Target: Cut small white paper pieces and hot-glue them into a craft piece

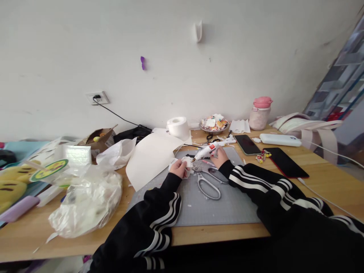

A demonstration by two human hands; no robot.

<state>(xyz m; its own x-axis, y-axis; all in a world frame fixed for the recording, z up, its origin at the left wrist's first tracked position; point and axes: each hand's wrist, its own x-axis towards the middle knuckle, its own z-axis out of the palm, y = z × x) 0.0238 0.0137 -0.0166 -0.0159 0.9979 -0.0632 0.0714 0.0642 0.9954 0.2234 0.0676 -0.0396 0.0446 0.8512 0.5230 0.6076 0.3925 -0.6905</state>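
Note:
My right hand (220, 157) is wrapped round the handle of a white glue gun (205, 151), whose nozzle points left and down. My left hand (179, 168) pinches a small white paper piece (187, 161) right by the nozzle tip. Whether the nozzle touches the paper, I cannot tell. Grey-handled scissors (209, 186) lie just below both hands on a grey cutting mat (227, 212). A pink pen-like stick (208, 162) lies behind the scissors, partly hidden by the glue gun and my right hand.
A large white paper sheet (153, 155) and a paper roll (178, 127) lie behind left. A bowl of scraps (214, 124) and a pink-lidded bottle (260, 113) stand at the back. Phones (247, 144) and a white power bank (280, 140) lie right, a plastic bag (88, 201) left.

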